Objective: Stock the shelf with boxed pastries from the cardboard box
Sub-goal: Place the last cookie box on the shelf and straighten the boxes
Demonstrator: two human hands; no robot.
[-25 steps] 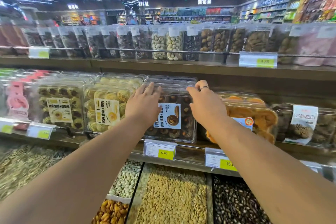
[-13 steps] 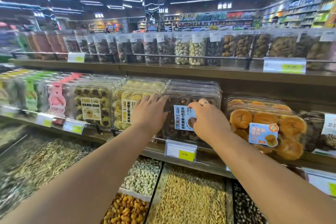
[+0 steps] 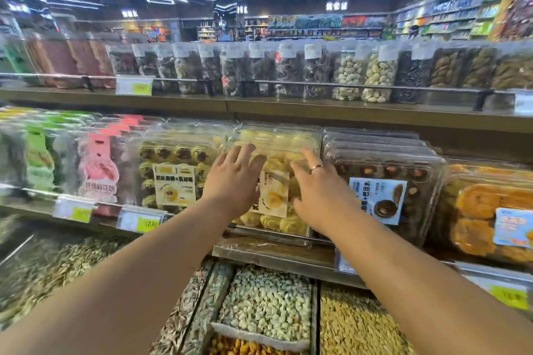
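Clear plastic boxes of pastries stand in stacks on the middle shelf (image 3: 277,256). My left hand (image 3: 230,179) and my right hand (image 3: 320,190) lie flat, fingers spread, on the front of the stack of yellow pastry boxes (image 3: 277,193). To its right stands the stack of chocolate pastry boxes (image 3: 380,181) with a blue-and-white label, free of my hands. To the left is a stack of yellow-and-dark pastry boxes (image 3: 173,170). A ring shows on my right hand. The cardboard box is out of view.
Orange pastry boxes (image 3: 490,210) stand at the far right, pink (image 3: 98,170) and green packs at the left. An upper shelf (image 3: 288,106) holds clear tubs of nuts and dried goods behind a rail. Open bins of seeds and nuts (image 3: 268,302) lie below the shelf. Price tags line the shelf edges.
Both hands have left the chocolate pastry stack and shifted left onto the yellow pastry stack. The view has panned left with them.
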